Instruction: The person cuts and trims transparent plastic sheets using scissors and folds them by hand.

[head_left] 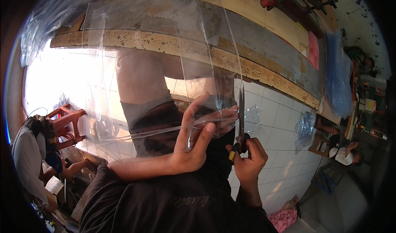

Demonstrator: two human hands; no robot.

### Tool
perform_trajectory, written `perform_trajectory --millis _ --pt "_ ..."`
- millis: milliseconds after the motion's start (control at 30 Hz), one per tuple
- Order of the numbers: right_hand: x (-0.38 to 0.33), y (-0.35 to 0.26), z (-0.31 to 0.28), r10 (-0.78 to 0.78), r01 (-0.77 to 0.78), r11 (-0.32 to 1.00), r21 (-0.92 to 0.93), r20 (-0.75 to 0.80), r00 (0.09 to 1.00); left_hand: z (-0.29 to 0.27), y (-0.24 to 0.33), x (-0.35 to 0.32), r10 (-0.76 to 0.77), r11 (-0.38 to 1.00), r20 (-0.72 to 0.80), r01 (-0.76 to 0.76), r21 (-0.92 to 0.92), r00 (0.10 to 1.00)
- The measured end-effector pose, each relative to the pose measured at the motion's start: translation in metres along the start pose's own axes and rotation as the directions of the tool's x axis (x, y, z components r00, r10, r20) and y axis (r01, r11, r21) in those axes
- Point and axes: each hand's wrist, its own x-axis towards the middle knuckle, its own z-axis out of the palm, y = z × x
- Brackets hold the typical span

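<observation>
A large clear plastic sheet (206, 35) hangs over the front edge of the workbench (136, 39) and down across my lap, with folds and creases in it. My left hand (194, 136) is closed on the sheet's lower part, thumb on top and fingers bent around the gathered plastic. In my right hand (251, 158) is a pair of scissors (241, 113) with dark and yellow handles. Their blades point away from me, along the sheet's right edge. Whether the blades are apart or closed on the plastic, I cannot tell.
Clear plastic bundles lie at the bench's left end (53, 27) and hang at its right end (338, 80). A red stool (66, 125) stands at left, near a person in grey (27, 158). Another person (342, 154) sits at far right. Plastic scraps (251, 118) lie on the tiled floor (272, 150).
</observation>
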Motion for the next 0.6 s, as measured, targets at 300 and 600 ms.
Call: perform_trajectory --millis 300,600 --pt "-0.0009 0.0012 0.0013 -0.018 0.017 1.000 -0.004 -0.016 1.000 -0.0006 -0.0020 0.0004 0.012 1.000 0.013 -0.013 0.017 1.000" --pt "-0.0021 -0.0016 0.0037 0.052 -0.053 0.994 0.098 0.013 0.999 -0.0005 -0.0029 0.0005 0.021 0.999 0.031 -0.022 0.029 0.999"
